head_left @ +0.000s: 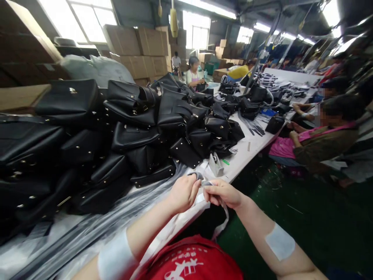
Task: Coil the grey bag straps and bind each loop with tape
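My left hand (184, 193) is closed around a dark grey strip (206, 183) above the table's near edge. My right hand (223, 193), fingers pinched, grips the same strip just to the right. From below the right hand hangs a pale, thin strip (225, 221), curving down past the table edge. Long dark straps in clear plastic (113, 219) lie beside and under my left forearm. Just beyond the hands stands a whitish object (215, 165) whose kind I cannot make out. What the fingers cover is hidden.
Black handbags (136, 136) are heaped along the left and middle of the white table (243, 155). A person in a pink apron (284, 149) sits at the right side. Cardboard boxes (136, 50) are stacked behind. A green floor (262, 225) lies to the right.
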`<action>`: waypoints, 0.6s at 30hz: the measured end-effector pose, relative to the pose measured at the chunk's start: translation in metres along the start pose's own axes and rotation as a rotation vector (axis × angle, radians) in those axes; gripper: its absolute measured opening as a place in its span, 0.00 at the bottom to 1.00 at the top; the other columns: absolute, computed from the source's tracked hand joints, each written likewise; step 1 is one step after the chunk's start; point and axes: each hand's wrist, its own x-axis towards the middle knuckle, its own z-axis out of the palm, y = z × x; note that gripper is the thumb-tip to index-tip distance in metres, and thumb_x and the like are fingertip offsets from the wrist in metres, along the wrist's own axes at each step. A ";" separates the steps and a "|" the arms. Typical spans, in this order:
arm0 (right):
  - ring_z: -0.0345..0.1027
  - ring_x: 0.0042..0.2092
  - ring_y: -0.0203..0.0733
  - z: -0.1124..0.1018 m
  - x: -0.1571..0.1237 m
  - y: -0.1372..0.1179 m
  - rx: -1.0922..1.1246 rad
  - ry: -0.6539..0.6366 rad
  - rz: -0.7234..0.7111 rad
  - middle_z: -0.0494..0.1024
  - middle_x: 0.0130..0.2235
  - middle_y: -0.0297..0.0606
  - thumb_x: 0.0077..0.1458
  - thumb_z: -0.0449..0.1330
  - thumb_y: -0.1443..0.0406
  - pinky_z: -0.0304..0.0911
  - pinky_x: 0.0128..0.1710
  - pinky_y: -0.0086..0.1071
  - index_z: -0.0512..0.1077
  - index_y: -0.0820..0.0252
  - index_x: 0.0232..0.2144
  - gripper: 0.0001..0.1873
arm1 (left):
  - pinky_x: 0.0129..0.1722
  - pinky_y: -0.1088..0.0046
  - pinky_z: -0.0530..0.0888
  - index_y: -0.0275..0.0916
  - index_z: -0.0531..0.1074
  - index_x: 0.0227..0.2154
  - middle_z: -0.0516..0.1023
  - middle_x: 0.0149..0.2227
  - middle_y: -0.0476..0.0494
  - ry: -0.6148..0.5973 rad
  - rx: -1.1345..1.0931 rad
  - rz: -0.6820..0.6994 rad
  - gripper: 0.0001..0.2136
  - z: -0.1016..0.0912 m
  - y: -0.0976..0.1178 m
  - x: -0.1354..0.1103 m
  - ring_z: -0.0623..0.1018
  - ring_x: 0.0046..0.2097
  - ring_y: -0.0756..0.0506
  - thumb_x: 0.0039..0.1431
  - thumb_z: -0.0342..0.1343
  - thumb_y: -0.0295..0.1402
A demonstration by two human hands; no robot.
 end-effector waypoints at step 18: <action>0.67 0.53 0.51 0.034 0.016 0.065 -0.734 0.115 -0.090 0.72 0.52 0.44 0.50 0.56 0.64 0.60 0.56 0.47 0.66 0.55 0.54 0.26 | 0.25 0.69 0.71 0.35 0.72 0.20 0.70 0.17 0.48 -0.673 -0.491 -0.672 0.22 -0.021 -0.029 -0.043 0.68 0.17 0.50 0.63 0.45 0.43</action>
